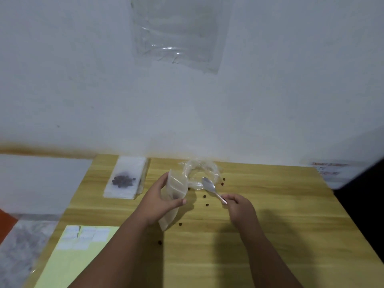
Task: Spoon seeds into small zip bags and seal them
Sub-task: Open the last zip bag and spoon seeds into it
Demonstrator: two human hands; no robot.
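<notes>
My left hand (161, 199) grips a small clear zip bag (175, 187), held upright above the wooden table (270, 225), with a few dark seeds in it. My right hand (239, 206) pinches the handle of a metal spoon (209, 187). The spoon's bowl points toward a crumpled clear plastic bag (200, 171) that lies open at the table's far edge. Its bowl looks empty. Loose dark seeds (204, 196) are scattered on the table around both hands.
A stack of small zip bags (126, 177), the top one holding dark seeds, lies at the far left. A yellow sheet (68, 265) with white labels (83, 235) sits at the near left. A white wall rises behind, with clear plastic (176, 32) stuck on it.
</notes>
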